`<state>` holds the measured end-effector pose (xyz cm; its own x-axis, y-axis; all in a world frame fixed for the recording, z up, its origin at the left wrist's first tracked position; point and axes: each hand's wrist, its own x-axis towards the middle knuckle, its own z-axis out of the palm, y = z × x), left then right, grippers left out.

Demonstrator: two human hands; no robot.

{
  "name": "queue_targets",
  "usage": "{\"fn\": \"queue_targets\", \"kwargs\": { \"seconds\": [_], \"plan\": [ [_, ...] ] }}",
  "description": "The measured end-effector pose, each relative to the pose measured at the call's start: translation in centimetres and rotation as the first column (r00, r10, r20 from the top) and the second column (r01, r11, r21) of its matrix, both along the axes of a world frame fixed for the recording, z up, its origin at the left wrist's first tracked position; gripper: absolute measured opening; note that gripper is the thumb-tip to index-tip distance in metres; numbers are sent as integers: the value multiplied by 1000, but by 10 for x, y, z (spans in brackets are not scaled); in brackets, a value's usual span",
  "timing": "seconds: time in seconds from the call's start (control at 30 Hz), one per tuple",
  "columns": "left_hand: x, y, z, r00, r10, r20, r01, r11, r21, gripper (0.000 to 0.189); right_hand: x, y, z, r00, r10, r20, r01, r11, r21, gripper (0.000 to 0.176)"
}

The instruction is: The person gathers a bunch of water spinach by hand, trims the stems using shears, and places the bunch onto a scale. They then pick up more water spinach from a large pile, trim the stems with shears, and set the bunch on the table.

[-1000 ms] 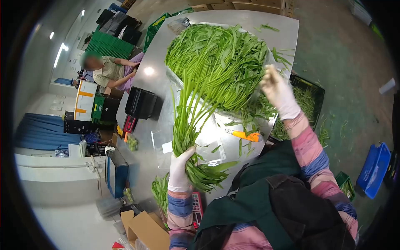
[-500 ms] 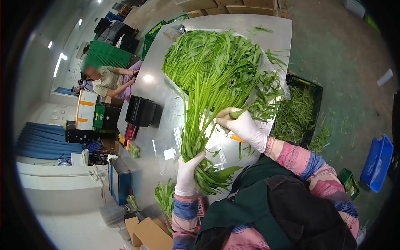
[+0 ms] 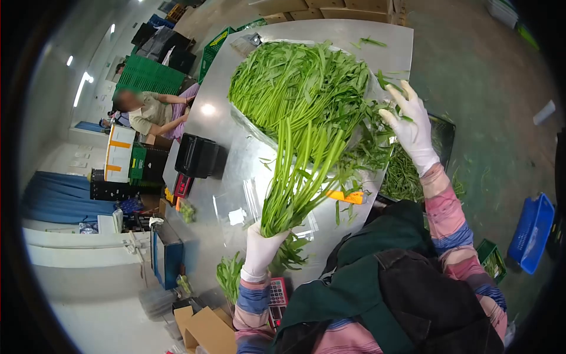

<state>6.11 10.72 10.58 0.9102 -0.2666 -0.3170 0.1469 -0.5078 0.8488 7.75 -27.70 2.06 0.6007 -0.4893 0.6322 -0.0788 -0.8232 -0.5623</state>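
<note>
My left hand, in a white glove, grips a bunch of long green stalks by the lower ends, held upright over the metal table. A big heap of the same leafy greens lies on the table beyond it. My right hand, also gloved, is raised at the right edge of the heap with fingers spread and nothing in it, above a black crate of green trimmings.
An orange-handled knife lies on the table near my body. A black scale stands on the left. A calculator, a small bundle of greens and cardboard boxes lie near me. Another person works far left. A blue basket sits on the floor.
My right hand left the bunch's stalks and swung up to the right, fingers opening over the crate. The left hand's bunch is thicker and tidier.
</note>
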Motion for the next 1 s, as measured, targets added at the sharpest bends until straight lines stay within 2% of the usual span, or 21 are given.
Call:
{"fn": "queue_targets", "kwargs": {
  "seconds": [0.07,0.1,0.13,0.17,0.2,0.27,0.33,0.37,0.47,0.5,0.53,0.57,0.6,0.63,0.67,0.73,0.8,0.83,0.87,1.0],
  "plan": [
    [0,-6,-1,999,-25,36,25,1000,2,22,-7,11,35,972,223,75,-227,973,35,27],
    [1,-7,-1,999,-35,31,34,999,14,23,-10,23,44,922,365,131,-382,914,140,17],
    [1,-8,-2,999,-44,28,43,999,25,24,-12,35,50,843,512,166,-536,828,167,19],
    [1,-11,-1,998,-54,45,52,998,28,25,-13,48,55,777,608,162,-626,773,101,24],
    [1,-14,-1,996,-62,65,60,998,30,25,-13,61,58,750,653,103,-659,751,37,30],
    [1,-18,1,993,-76,90,72,996,49,24,-14,85,50,718,693,64,-696,718,20,33],
    [0,-19,4,991,-90,103,81,993,86,23,-14,99,37,698,714,59,-716,698,16,28],
    [0,-18,4,990,-89,109,80,993,88,24,-14,102,36,665,747,28,-746,661,75,19],
    [-1,-14,3,991,-74,110,65,995,82,25,-6,97,27,640,761,105,-766,643,8,9],
    [-2,-11,2,993,-59,103,52,996,70,25,-1,88,24,669,710,218,-733,679,40,5],
    [-2,-8,1,994,-43,97,38,998,57,25,2,73,25,768,588,254,-630,764,135,4],
    [-2,-4,-1,994,-35,105,30,998,56,26,8,58,11,891,376,253,-436,864,251,5],
    [-2,1,-3,993,-27,113,20,998,55,26,7,32,10,976,214,26,-216,973,79,9],
    [-1,3,-4,992,-20,122,13,998,55,26,4,16,14,990,92,-111,-101,992,-80,17],
    [-1,2,-2,992,-17,126,8,997,71,27,1,16,14,995,-38,-97,23,988,-154,25],
    [0,-2,2,991,-19,129,5,994,107,28,-8,28,32,964,262,-51,-263,964,-24,23],
    [2,-4,1,991,-30,133,16,994,106,25,-11,55,30,764,646,-3,-639,757,138,15],
    [3,-7,0,990,-37,138,23,994,102,24,-13,70,30,686,727,15,-722,679,135,16],
    [4,-8,0,987,-45,153,29,994,108,24,-15,83,31,673,739,-32,-734,673,90,16],
    [5,-9,-2,980,-67,190,42,990,136,26,-16,103,25,561,826,47,-824,553,122,16]
  ]
}}
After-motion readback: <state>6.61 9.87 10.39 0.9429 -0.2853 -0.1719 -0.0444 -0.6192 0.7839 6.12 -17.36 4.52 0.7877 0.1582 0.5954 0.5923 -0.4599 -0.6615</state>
